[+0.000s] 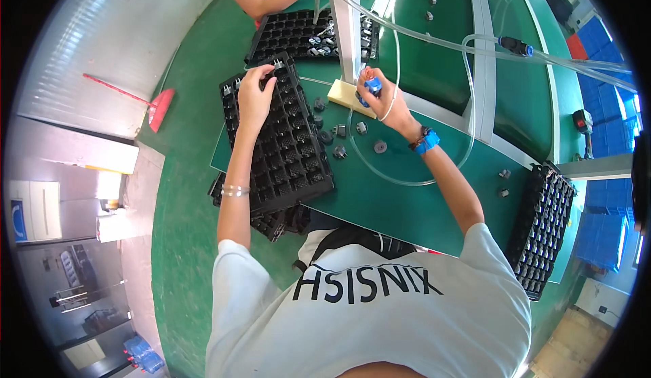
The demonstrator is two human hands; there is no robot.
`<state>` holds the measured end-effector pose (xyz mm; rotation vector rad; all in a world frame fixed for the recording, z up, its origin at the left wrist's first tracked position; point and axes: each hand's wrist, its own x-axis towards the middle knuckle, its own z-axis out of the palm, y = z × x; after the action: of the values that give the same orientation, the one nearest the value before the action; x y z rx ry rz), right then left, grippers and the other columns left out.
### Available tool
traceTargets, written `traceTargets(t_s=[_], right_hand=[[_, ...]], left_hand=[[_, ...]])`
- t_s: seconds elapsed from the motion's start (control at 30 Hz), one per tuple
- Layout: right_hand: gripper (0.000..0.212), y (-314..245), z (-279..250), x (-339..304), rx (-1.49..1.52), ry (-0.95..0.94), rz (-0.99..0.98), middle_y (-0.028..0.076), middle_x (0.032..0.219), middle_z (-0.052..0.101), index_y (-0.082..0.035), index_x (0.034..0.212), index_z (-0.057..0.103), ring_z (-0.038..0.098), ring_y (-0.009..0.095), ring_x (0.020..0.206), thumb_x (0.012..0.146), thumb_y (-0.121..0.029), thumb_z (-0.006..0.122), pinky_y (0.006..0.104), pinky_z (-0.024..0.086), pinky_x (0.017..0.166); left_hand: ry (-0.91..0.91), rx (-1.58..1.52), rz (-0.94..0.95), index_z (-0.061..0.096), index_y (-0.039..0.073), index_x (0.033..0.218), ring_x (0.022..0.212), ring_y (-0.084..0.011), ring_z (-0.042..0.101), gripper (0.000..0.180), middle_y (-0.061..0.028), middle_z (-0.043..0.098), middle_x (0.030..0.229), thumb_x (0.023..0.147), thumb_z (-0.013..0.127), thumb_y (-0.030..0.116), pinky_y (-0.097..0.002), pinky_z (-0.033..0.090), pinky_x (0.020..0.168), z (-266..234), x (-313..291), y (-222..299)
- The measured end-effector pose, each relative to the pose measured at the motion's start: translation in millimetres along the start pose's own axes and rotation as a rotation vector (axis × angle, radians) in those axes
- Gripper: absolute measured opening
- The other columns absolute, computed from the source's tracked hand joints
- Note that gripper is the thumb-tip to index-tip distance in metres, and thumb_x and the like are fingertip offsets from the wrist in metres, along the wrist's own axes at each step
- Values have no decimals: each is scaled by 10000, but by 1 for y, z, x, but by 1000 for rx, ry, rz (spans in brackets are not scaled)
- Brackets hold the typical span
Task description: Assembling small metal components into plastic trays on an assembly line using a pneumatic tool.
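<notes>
Left grip (254, 100) near the far end of the black tray (291, 195), fingertips by a small grey part (278, 64) there; cannot tell if pinching it. Best to go straight and gently. Arm nearly straight, reaching far. Farther right, right grip (392, 101) wrapped round a blue tool (371, 86) above the worktop (380, 205); best to hold steady. Elbow bent out right.

1. We have a black tray (288, 150), cells facing up, aslant at the table's (420, 212) left.
2. At its far end we see a small pronged part (278, 64), near our left hand (254, 98).
3. We grip a blue tool (372, 86), partly hidden, in our right hand (391, 103).
</notes>
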<state>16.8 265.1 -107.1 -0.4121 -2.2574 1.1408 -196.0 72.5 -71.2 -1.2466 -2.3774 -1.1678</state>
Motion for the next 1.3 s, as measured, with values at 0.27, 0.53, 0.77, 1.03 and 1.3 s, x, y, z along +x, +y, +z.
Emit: traceTargets(t_s=[0.27, 0.53, 0.77, 1.03, 1.3], right_hand=[[451, -6, 1, -6, -99, -73, -25, 209, 871, 607, -69, 1098, 436, 580, 427, 788, 784, -279, 682, 433, 472, 659], [674, -2, -7, -5, -64, -81, -90, 224, 1030, 543, -47, 1169, 387, 559, 424, 864, 682, -289, 785, 423, 476, 714], [422, 6, 8, 5, -83, -23, 74, 171, 906, 579, -61, 1070, 462, 584, 353, 826, 779, -260, 694, 388, 475, 718], [311, 82, -71, 55, -217, 456, 367, 177, 865, 645, -100, 1055, 541, 627, 373, 800, 802, -267, 614, 414, 504, 686], [273, 129, -96, 74, -453, 481, 69, 187, 763, 611, -95, 1051, 501, 587, 422, 700, 851, -254, 595, 487, 469, 567]], left_hand=[[-150, 359, 131, 594, 62, 967, 925, -278, 566, 216, -87, 595, 939, 757, 644, 66, -377, 452, 813, 34, 30, -29], [-108, 334, 80, 563, 28, 918, 858, -293, 585, 166, -124, 593, 890, 770, 635, 47, -373, 468, 760, 47, 43, -45], [-94, -227, -121, 524, 10, 1027, 922, -155, 587, 164, -82, 603, 963, 883, 563, 78, -264, 451, 805, 18, 31, 0], [-84, -765, -281, 527, 35, 1051, 850, -95, 512, 145, -20, 534, 983, 925, 498, 103, -240, 425, 791, -53, -71, 90], [-173, -903, -312, 541, 6, 1081, 941, -119, 548, 227, -50, 574, 1010, 870, 589, 73, -261, 422, 880, -52, -124, 135]])
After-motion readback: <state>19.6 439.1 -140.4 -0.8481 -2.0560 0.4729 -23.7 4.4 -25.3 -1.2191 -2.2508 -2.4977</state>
